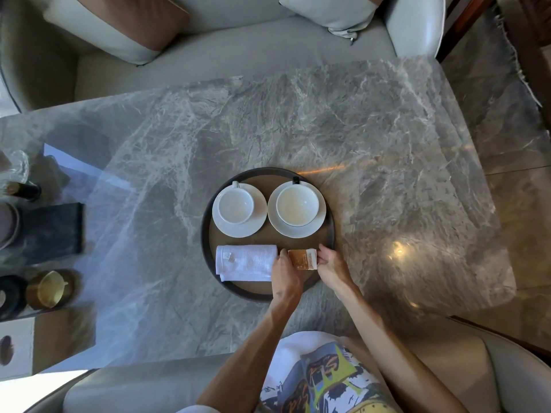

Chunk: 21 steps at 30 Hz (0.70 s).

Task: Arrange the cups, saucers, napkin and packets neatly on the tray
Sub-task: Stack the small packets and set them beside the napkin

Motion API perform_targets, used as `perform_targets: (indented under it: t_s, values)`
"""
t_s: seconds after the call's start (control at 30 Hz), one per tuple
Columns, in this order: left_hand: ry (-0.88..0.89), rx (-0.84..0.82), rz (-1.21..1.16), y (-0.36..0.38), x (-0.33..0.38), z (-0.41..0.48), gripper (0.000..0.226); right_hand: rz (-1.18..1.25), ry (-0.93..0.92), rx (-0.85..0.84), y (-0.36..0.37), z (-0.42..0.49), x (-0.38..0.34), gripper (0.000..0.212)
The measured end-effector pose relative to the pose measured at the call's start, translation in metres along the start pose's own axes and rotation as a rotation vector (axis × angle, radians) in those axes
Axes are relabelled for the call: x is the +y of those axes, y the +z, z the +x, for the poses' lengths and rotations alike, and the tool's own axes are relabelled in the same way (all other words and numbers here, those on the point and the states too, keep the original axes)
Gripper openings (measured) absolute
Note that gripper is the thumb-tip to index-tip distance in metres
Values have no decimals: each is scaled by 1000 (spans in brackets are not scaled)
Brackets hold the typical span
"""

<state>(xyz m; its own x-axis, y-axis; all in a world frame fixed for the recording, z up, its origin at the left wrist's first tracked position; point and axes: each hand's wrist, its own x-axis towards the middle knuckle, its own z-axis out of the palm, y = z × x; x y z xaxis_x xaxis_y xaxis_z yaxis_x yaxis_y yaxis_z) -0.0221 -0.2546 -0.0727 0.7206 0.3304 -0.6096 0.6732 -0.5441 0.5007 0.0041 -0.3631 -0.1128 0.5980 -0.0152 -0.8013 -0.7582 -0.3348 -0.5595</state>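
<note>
Resting on the grey marble tabletop [387, 144] is a round dark tray [205, 231], directly in front of the seated person. On its far half stand two white cups, each upright on its own saucer: the left cup [235, 205] on the left saucer [238, 231], the right cup [297, 205] on the right saucer [295, 232], with the saucers almost touching. On the near half a rolled white napkin [246, 262] lies crosswise at the left.

Just right of it sit the brown packets [302, 259], gripped from both ends. The left hand [284, 272] has its curled fingers on their left edge and covers the napkin's right end. The right hand [331, 265] pinches their right edge over the tray rim.

At the tabletop's left edge, well apart from the tray, stand a clear glass [18, 165], a dark bottle [24, 190], a black cloth [53, 231] and a brass pot [49, 289]. A pale sofa [238, 55] lies beyond the tabletop.
</note>
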Motion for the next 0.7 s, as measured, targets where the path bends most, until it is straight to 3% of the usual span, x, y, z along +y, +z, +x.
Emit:
perform_targets:
  t_s: [0.13,0.23,0.33,0.4,0.5,0.6,0.7]
  values:
    - [129,62,105,-11,1,-4,13,-48,3,21,-9,-6,-4,55]
    - [196,212,96,-43,-10,8,16,-130,-112,208,-27,-9,-5,37]
    - [40,416,-21,-93,-38,38,33,-148,-143,381,-41,2,-12,26]
    - [-130,490,-37,-124,-65,60,34,-141,-98,393,-44,12,-17,27]
    - [-337,404,-102,-148,-102,84,35,-131,-51,385,-41,24,-20,31]
    - [-353,215,-209,-151,-120,93,28,-225,-30,450,-38,33,-19,24]
    - [-358,172,-229,-145,-126,95,25,-283,-26,503,-36,39,-17,20]
